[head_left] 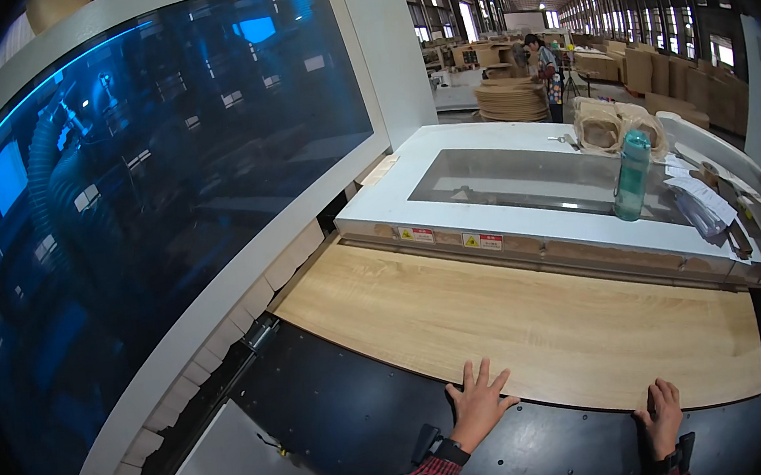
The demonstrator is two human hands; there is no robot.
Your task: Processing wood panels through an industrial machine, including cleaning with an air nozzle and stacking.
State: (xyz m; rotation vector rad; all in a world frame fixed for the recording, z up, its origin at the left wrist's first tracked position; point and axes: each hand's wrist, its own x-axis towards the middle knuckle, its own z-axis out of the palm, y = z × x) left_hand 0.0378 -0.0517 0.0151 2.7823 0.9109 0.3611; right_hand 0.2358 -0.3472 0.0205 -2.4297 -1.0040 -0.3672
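A long light-wood board (535,319) lies on the black machine table (340,392), its far edge against the white machine housing. On its near edge rests my left hand (480,404), fingers spread, with the fingertips on the wood. Farther right, my right hand (662,412) touches the same edge near the board's right end. Its fingers are stretched and fairly close together, the thumb tucked at the edge. Neither hand is wrapped round anything. Both wrists wear dark bands, and a red checked sleeve shows on the left arm.
A large machine with a dark blue window (172,166) stands at left, pale curtain strips (208,350) below it. On the white housing (377,206) are a green bottle (634,175), tape rolls (603,127) and papers (702,197). Behind, a person (550,75) stands near stacked round boards (511,99).
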